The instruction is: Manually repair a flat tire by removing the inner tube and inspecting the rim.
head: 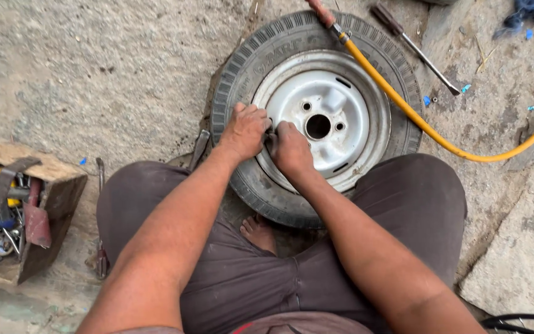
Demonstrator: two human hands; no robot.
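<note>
White steel rim [326, 117] sits inside the tyre [248, 179] on the ground. Left hand [244, 131] and right hand [290, 148] are closed on a small dark part at its 9 o'clock edge. Fingers could slip and get pinched.

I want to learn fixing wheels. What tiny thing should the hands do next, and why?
Probably keep working that small part at the rim's edge: the left hand and right hand meet there on the wheel, pinching something too hidden to name, and the yellow hose lies unused across it.

Soft even daylight, sharp focus, faint shadows.
</note>
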